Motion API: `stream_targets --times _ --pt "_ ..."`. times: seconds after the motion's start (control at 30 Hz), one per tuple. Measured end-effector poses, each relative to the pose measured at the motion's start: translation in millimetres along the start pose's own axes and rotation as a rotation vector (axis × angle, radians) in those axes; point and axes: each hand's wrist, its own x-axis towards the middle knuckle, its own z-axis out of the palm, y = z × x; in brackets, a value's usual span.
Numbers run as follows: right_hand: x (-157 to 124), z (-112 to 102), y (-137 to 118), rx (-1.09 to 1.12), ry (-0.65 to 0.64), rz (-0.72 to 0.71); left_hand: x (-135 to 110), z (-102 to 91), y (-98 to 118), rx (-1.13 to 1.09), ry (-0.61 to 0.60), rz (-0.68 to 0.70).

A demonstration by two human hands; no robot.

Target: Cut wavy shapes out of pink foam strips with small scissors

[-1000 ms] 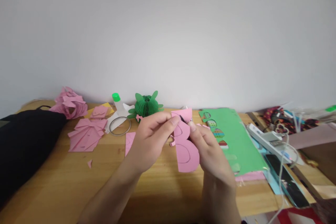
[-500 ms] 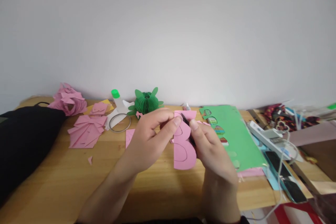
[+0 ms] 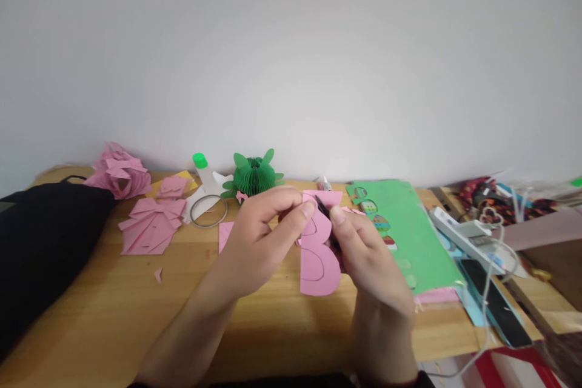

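Observation:
My left hand (image 3: pixel 261 242) pinches the upper left edge of a pink paper piece (image 3: pixel 318 254) with pencilled arcs on it, held above the wooden table (image 3: pixel 113 315). My right hand (image 3: pixel 368 254) is closed around a small dark tool (image 3: pixel 324 209) whose tip meets the paper's top edge; whether it is scissors I cannot tell. A green sheet (image 3: pixel 404 230) with small picture cut-outs lies just right of my hands. Pink paper scraps (image 3: pixel 225 233) lie under my left hand.
Folded pink paper shapes (image 3: pixel 150 224) and a crumpled pink flower (image 3: pixel 118 173) lie at left beside a black bag (image 3: pixel 40 242). A green-capped glue bottle (image 3: pixel 204 179), a metal ring (image 3: pixel 208 212) and a green paper ornament (image 3: pixel 253 176) stand behind. Cables, a white device (image 3: pixel 459 230) and clutter fill the right.
The hands and pink paper have stayed almost in place; the paper dropped slightly a second ago and the view shifted a little. The grip of both hands is unchanged.

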Motion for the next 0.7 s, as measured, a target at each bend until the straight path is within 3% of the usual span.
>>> stream_targets --times 0.47,0.7 --pt "-3.0 -4.6 -3.2 0.019 -0.063 0.042 -2.2 -4.2 -1.5 -0.063 -0.055 -0.035" --pt "-2.3 -4.8 -5.1 0.023 -0.094 -0.003 -0.7 -7.3 -2.9 -0.021 -0.12 -0.009"
